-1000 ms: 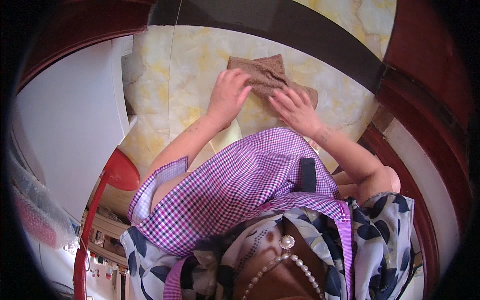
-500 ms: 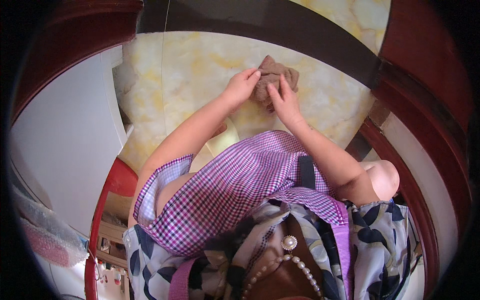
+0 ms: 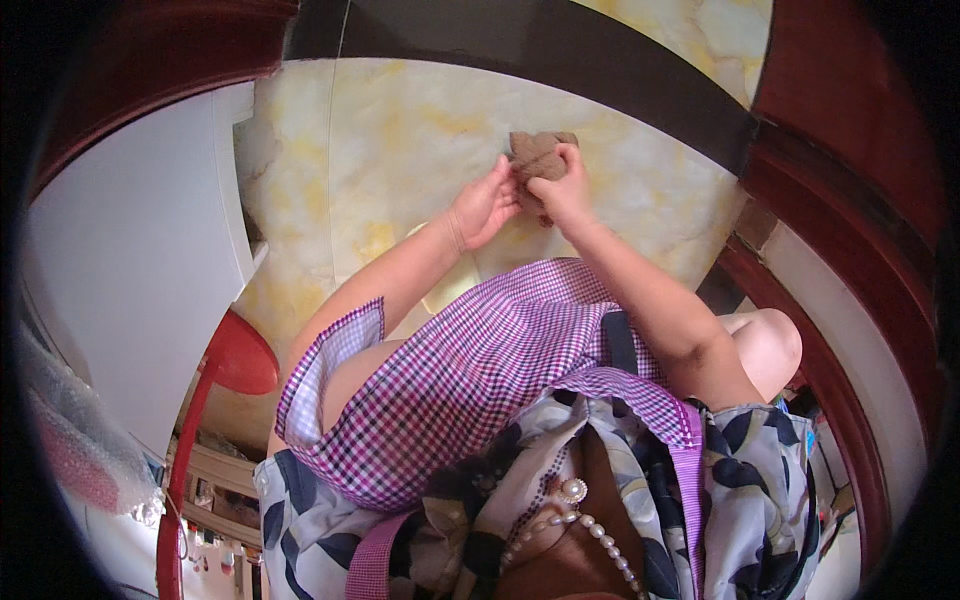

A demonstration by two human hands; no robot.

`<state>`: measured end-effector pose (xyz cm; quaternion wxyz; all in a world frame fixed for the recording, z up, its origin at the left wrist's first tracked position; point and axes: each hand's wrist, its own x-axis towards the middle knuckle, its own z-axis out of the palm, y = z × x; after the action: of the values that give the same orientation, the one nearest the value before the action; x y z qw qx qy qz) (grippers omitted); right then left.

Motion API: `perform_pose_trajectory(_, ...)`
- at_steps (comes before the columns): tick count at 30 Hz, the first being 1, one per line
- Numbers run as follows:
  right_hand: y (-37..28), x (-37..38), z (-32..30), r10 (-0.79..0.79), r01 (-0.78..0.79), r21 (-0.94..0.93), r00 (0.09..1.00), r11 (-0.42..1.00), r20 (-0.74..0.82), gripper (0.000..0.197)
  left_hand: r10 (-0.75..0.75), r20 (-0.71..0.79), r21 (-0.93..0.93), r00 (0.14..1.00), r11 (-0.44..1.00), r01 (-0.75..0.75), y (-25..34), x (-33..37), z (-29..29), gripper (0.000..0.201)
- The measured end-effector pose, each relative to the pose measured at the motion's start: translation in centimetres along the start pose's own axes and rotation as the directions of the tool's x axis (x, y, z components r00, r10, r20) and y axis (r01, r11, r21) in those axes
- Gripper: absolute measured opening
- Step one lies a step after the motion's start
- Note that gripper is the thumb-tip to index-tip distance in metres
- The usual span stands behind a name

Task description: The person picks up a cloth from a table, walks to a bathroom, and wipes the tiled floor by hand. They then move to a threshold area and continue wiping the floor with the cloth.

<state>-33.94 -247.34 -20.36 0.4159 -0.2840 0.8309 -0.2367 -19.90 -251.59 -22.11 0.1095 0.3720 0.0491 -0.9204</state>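
Ahead — brown cloth (image 3: 541,158) pinched in right grip (image 3: 566,192) | left grip (image 3: 484,208) — spread, alongside

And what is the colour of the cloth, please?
The cloth is brown; the head view shows it.

Place: this is looking like a home, with a doorway's wood and floor showing.
Floor: glossy cream-and-yellow marble-look tiles (image 3: 420,130) are spreading across the room, a dark strip (image 3: 520,55) curving along their far edge.
Woodwork: a dark red frame (image 3: 835,190) is running down the right side, resembling household door trim.
Furnishings: a smooth white panel (image 3: 130,230) is standing near a red piece of furniture (image 3: 245,355).
Lower left: clear plastic wrapping (image 3: 85,450) is showing, small blurred things crowding nearby.
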Motion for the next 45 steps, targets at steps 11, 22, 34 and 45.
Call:
perform_pose_trajectory(11, 1.1, -2.6, -7.2, 0.042, -0.598, 0.585, 0.718, 0.547, 0.695, 0.069, -0.127, -0.008, 0.002, 0.992, 0.992, 0.127, -2.0, -2.0, -0.6, 0.041)
perform_pose_trajectory(22, 0.6, 0.8, -2.9, -0.492, 0.471, -0.430, 0.868, 0.770, 0.068, 0.069, 0.258, -0.153, 0.180, 0.954, 0.956, -0.230, -1.5, -0.7, 0.2, 0.034)
perform_pose_trajectory(34, 0.2, 1.9, -3.1, -0.462, 0.613, -0.703, 0.772, 0.361, 0.436, 0.078, 0.290, -0.246, 0.254, 0.925, 0.940, -0.227, -0.3, -1.5, -0.8, 0.038)
perform_pose_trajectory(45, -2.6, 4.0, 0.8, -0.568, 0.817, -0.573, 0.501, 0.063, 0.653, 0.032, 0.544, -0.398, 0.247, 0.739, 0.839, -0.485, 3.1, -2.8, -1.8, 0.027)
